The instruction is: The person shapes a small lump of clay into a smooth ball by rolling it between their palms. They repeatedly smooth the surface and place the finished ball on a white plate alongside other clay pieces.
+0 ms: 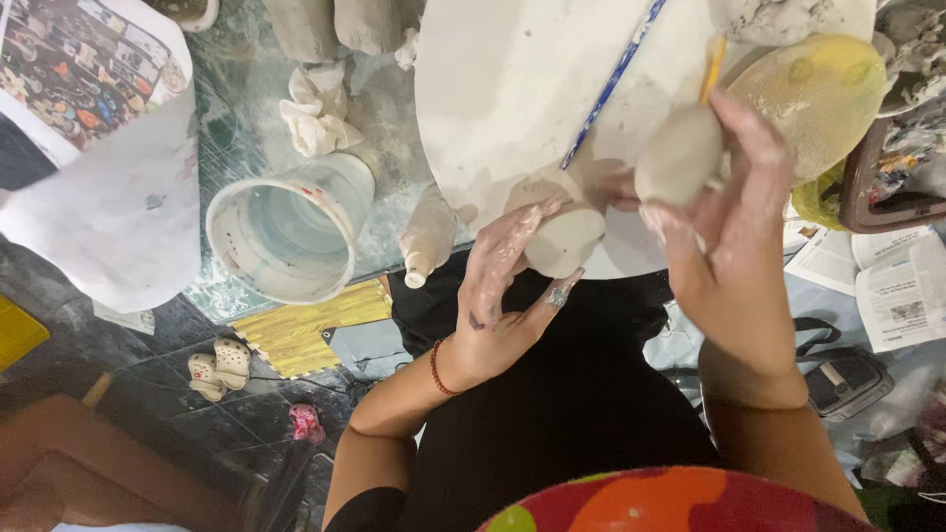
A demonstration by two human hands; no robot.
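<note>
My left hand [498, 296] grips a pale clay cylinder [562, 236] at the near edge of a round white board [503, 89]. My right hand [729, 227] holds a rounded lump of grey clay [678, 156] just to the right of the cylinder, with a thin yellow stick [713, 67] rising from its fingers. Both hands are smeared with clay. A blue-patterned stick [611, 84] lies across the board above the cylinder.
A white bucket of cloudy water [288, 234] stands left of the board, with a crumpled cloth [315, 110] behind it and a small squeeze bottle [426, 236] beside it. A yellow sponge [818, 99] sits at the right. Newspapers [887, 281] lie lower right.
</note>
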